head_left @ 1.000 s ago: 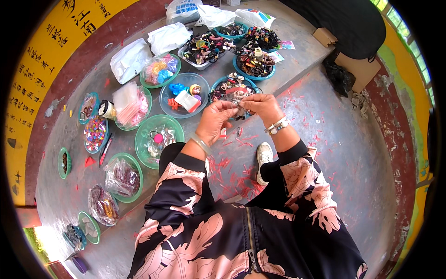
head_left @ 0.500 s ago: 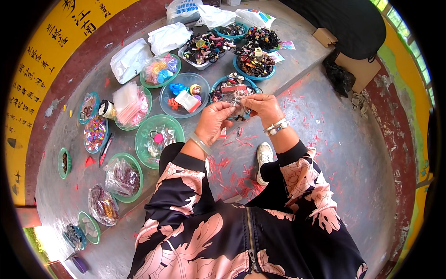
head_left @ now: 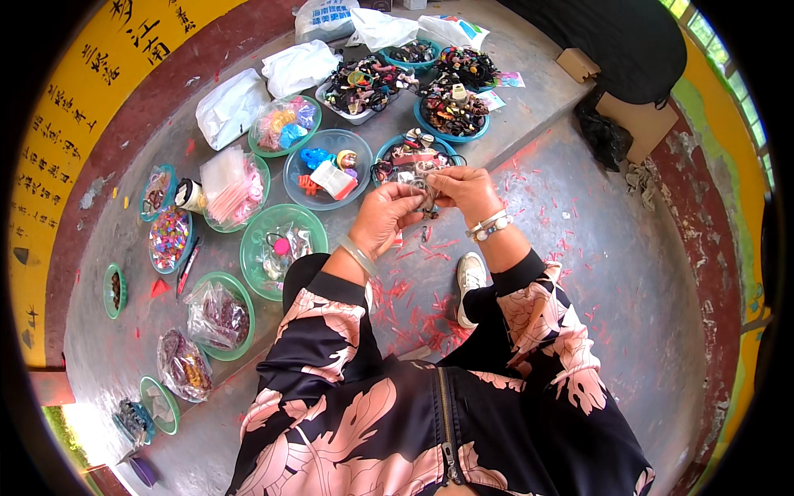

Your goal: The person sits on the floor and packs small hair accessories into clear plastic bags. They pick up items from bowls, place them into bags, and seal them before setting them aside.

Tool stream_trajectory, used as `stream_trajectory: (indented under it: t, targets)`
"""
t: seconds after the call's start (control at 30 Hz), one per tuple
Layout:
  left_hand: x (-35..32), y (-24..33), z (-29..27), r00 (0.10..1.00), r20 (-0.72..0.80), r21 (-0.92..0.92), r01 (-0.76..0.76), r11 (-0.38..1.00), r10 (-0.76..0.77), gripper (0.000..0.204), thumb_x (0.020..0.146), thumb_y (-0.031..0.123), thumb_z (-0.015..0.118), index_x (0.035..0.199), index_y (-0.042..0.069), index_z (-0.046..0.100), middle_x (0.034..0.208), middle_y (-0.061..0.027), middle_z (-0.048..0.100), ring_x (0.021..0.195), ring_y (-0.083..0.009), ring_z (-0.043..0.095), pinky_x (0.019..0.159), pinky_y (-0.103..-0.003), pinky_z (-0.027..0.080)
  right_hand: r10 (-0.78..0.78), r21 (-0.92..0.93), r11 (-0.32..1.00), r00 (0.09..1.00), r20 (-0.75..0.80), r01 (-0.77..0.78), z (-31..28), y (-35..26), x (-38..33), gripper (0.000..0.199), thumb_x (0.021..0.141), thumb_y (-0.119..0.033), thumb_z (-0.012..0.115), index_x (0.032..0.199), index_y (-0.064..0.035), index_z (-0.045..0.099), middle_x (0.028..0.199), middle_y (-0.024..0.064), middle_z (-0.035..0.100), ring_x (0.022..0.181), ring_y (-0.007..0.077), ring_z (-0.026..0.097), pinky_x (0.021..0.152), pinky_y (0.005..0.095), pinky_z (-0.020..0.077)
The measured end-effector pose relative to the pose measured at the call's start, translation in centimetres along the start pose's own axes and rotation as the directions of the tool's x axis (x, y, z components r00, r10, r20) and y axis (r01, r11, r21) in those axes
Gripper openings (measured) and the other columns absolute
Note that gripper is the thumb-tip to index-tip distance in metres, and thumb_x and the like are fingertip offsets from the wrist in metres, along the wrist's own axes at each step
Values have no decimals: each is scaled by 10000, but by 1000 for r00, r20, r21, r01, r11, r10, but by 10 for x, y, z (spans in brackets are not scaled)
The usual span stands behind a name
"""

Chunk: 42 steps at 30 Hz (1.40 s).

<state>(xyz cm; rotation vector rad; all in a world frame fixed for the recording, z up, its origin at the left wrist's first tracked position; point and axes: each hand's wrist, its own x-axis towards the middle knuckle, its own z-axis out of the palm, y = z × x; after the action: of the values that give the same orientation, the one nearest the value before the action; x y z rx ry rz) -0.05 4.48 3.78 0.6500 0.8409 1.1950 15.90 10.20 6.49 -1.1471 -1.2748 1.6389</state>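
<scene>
My left hand [head_left: 384,218] and my right hand [head_left: 471,197] are close together in front of me, fingertips pinched. Between them is a small greyish, see-through piece [head_left: 428,193] that looks like thin plastic; its exact kind is too small to make out. Just beyond and partly behind my fingers stands a blue basket [head_left: 456,150] with dark hair ties [head_left: 405,150] and small ornaments. To the left of my left forearm a green bowl [head_left: 251,263] holds a clear bag with a pink round piece [head_left: 282,247].
Baskets of dark hair ties [head_left: 453,111] crowd the back, beside white plastic bags [head_left: 233,107]. On the left are bowls of colourful beads [head_left: 170,233], pink-and-white packets [head_left: 234,186] and bagged pieces [head_left: 217,318]. Red scraps [head_left: 405,318] litter the floor around my shoe [head_left: 471,281].
My left fingers have shifted slightly to the right, closer to my right fingertips. The see-through piece has changed shape between them. Surrounding bowls stay where they were.
</scene>
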Motion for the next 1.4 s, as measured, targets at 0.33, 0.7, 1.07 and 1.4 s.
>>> stream_trajectory:
  t: [0.33, 0.7, 1.07, 1.4]
  targets:
    - [5, -4, -7, 987, -119, -144, -127, 981, 111, 62, 822, 45, 585, 883, 31, 582, 909, -48, 621, 758, -91, 591, 609, -174, 503, 16, -332, 943, 993, 116, 24, -1, -4, -3, 217, 757, -213, 671, 843, -15, 652, 734, 29, 633, 661, 82, 570, 535, 202, 429]
    - [-3, 12, 5, 984, -114, -287, -164, 944, 137, 144, 823, 62, 592, 963, 37, 571, 874, -57, 628, 718, -79, 603, 516, -145, 487, -9, -290, 956, 993, 119, 43, -1, 1, -2, 167, 740, -174, 682, 766, -10, 667, 659, 34, 622, 592, 88, 560, 522, 214, 427]
    - [5, 6, -16, 985, -96, -307, -166, 937, 143, 150, 839, 94, 582, 940, -16, 589, 884, -103, 633, 809, -129, 612, 539, -134, 489, 7, -219, 975, 993, 114, 18, 2, 1, -4, 141, 732, -122, 673, 797, 3, 671, 698, 57, 643, 616, 104, 585, 559, 224, 461]
    - [3, 10, -15, 985, -107, -389, -167, 906, 135, 213, 861, 51, 520, 1027, -80, 549, 1015, -170, 594, 920, -207, 601, 750, -217, 535, 79, -295, 955, 981, 176, -24, -7, 5, 2, 138, 756, -152, 656, 816, -28, 665, 721, 48, 657, 623, 100, 614, 538, 217, 465]
